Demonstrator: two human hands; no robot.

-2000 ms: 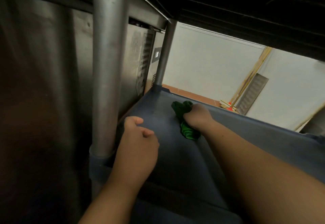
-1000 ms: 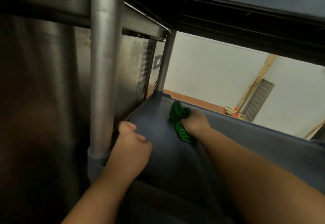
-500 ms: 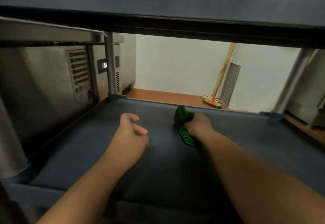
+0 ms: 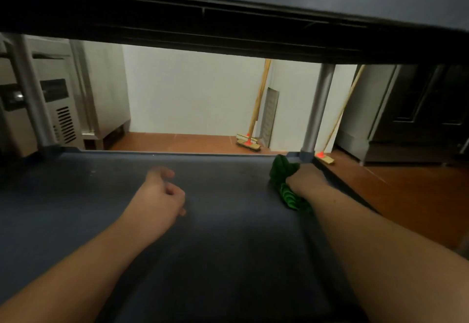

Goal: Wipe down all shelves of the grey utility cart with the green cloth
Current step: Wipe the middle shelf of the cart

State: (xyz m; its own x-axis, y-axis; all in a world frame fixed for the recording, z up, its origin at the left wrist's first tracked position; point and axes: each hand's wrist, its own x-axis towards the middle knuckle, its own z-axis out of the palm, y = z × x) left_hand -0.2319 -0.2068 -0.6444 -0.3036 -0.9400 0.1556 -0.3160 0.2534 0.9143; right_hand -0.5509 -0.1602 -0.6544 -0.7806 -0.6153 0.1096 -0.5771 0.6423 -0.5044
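While the green cloth (image 4: 284, 183) is gripped in a bunch by the right hand (image 4: 305, 179), it is pressed against the grey cart shelf (image 4: 228, 234) at the far right corner, just beside the metal corner post (image 4: 316, 109). Part of the cloth is seen ahead of the knuckles and part trails back under the wrist. The left hand (image 4: 162, 195) is held over the middle of the shelf, well apart from the cloth, with its fingers loosely curled and nothing grasped; whether it touches the surface cannot be told. Both forearms are stretched forward across the shelf, and the dark underside of the upper shelf (image 4: 228, 23) is seen above them. Beyond the hands, a broom (image 4: 250, 140) is leaned against the white wall on the orange floor (image 4: 177, 142), and a second broom (image 4: 326, 157) is seen past the right hand. To the far left of the left hand, a steel appliance (image 4: 58, 114) with vent slots is seen.
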